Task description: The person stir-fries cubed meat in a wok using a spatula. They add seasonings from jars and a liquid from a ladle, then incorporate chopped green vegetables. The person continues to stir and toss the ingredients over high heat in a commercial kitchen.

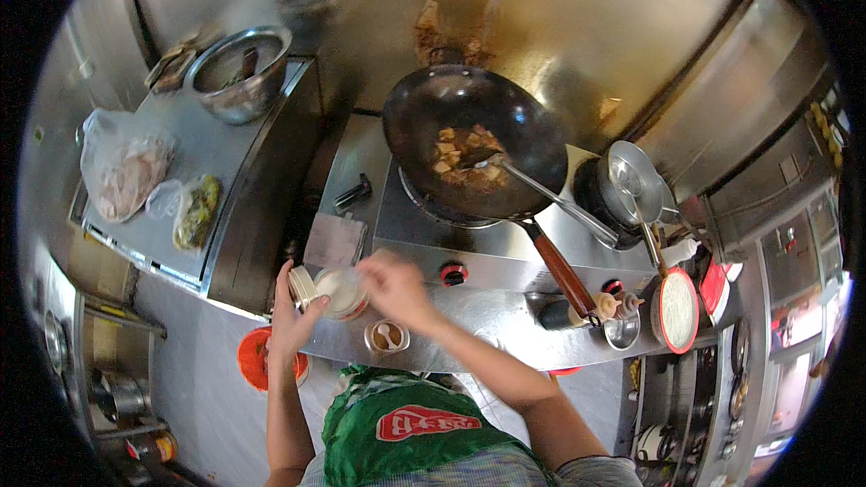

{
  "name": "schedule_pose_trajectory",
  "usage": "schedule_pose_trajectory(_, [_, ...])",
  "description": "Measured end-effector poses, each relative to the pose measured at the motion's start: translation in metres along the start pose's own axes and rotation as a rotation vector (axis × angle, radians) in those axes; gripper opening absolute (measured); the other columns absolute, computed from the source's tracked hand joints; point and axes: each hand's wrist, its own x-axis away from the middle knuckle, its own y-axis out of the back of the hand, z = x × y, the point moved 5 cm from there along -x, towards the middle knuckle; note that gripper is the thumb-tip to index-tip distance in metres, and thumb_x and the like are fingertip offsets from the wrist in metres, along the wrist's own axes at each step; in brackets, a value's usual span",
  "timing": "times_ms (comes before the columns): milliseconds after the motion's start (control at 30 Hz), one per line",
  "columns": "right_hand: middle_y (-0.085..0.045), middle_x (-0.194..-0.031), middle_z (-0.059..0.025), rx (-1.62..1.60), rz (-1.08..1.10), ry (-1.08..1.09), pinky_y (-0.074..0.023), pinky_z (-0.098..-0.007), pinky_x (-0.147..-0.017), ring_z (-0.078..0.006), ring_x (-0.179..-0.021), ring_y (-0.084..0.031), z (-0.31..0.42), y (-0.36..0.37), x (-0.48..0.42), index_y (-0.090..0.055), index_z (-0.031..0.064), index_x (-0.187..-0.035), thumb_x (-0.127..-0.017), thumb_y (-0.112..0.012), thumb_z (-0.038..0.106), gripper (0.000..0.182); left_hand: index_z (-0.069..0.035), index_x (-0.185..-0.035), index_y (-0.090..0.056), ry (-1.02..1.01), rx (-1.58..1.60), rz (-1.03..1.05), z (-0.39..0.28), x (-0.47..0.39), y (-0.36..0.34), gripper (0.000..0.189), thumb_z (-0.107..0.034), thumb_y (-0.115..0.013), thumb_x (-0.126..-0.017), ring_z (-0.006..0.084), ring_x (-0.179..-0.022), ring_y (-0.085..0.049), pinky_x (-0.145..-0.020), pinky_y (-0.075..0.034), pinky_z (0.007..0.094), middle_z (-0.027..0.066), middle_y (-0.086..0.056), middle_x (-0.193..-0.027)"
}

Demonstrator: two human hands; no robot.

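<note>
My left hand (295, 325) grips a pale round lid or shallow container (302, 286), tilted beside an open jar of white contents (340, 293). Over the jar's right edge is my right hand (396, 291), blurred, its fingers drawn together; whether it holds a small utensil I cannot tell. Just below lies a small container of brown seasoning with a white spoon (386, 336). A black wok (419, 105) with browned chunks of food (460, 155) sits on the stove, and a metal ladle (555, 199) rests in it.
The wok's wooden handle (561, 270) reaches over the counter edge. A folded cloth (335, 241) lies left of the stove. Squeeze bottles (605, 304), a red-rimmed bowl of white contents (678, 311) and a pan (629, 182) stand right. Bagged food (128, 176) and a metal bowl (240, 95) are left.
</note>
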Motion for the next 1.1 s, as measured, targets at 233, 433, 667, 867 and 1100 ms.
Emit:
schedule_pose_trajectory(233, [-0.057, -0.104, -0.0148, 0.477, 0.010, 0.228, -0.0413, -0.0422, -0.089, -0.0316, -0.100, -0.053, 0.038, 0.089, 0.016, -0.054, 0.0053, -0.113, -0.079, -0.062, 0.023, 0.039, -0.007, -0.132, -0.036, -0.184, -0.854, 0.099, -0.021, 0.007, -0.032, 0.089, -0.041, -0.077, -0.060, 0.0430, -0.102, -0.046, -0.082, -0.043, 0.0479, 0.0259, -0.043, -0.113])
schedule_pose_trajectory(433, [-0.059, -0.094, -0.0165, 1.394, 0.008, -0.434, -0.0458, -0.0438, -0.075, -0.0338, -0.088, -0.057, -0.114, 0.334, 0.021, -0.049, 0.0034, -0.113, -0.079, -0.062, 0.026, 0.043, -0.009, -0.133, -0.032, -0.199, -0.891, 0.106, -0.034, -0.012, -0.076, 0.085, -0.037, -0.073, -0.064, 0.0440, -0.107, -0.042, -0.082, -0.045, 0.0489, 0.0286, -0.041, -0.113])
schedule_pose_trajectory(667, [-0.060, -0.086, -0.0186, 1.144, 0.177, -0.236, -0.0483, -0.0456, -0.071, -0.0362, -0.081, -0.060, -0.013, 0.366, 0.031, -0.056, 0.0070, -0.108, -0.073, -0.056, 0.013, 0.035, -0.010, -0.132, -0.034, -0.117, -1.074, -0.050, -0.021, 0.000, -0.066, 0.082, -0.036, -0.072, -0.064, 0.0398, -0.103, -0.043, -0.081, -0.043, 0.0488, 0.0249, -0.042, -0.111])
schedule_pose_trajectory(867, [-0.060, -0.088, -0.0173, 1.121, 0.170, -0.258, -0.0506, -0.0432, -0.070, -0.0347, -0.077, -0.062, -0.066, 0.344, 0.014, -0.056, 0.0032, -0.094, -0.078, -0.058, 0.016, 0.021, -0.010, -0.129, -0.038, -0.189, -1.073, -0.035, -0.032, -0.003, -0.078, 0.079, -0.031, -0.074, -0.061, 0.0388, -0.095, -0.043, -0.077, -0.043, 0.0483, 0.0232, -0.042, -0.104])
schedule_pose_trajectory(1100, [-0.061, -0.088, -0.0198, 0.934, 0.018, -0.276, -0.0495, -0.0453, -0.071, -0.0367, -0.080, -0.060, -0.101, 0.284, -0.056, -0.055, 0.0036, -0.101, -0.081, -0.055, 0.019, 0.025, -0.010, -0.125, -0.043, -0.240, -0.919, 0.005, -0.029, -0.008, -0.080, 0.075, -0.029, -0.074, -0.059, 0.0402, -0.098, -0.043, -0.082, -0.041, 0.0483, 0.0228, -0.043, -0.105])
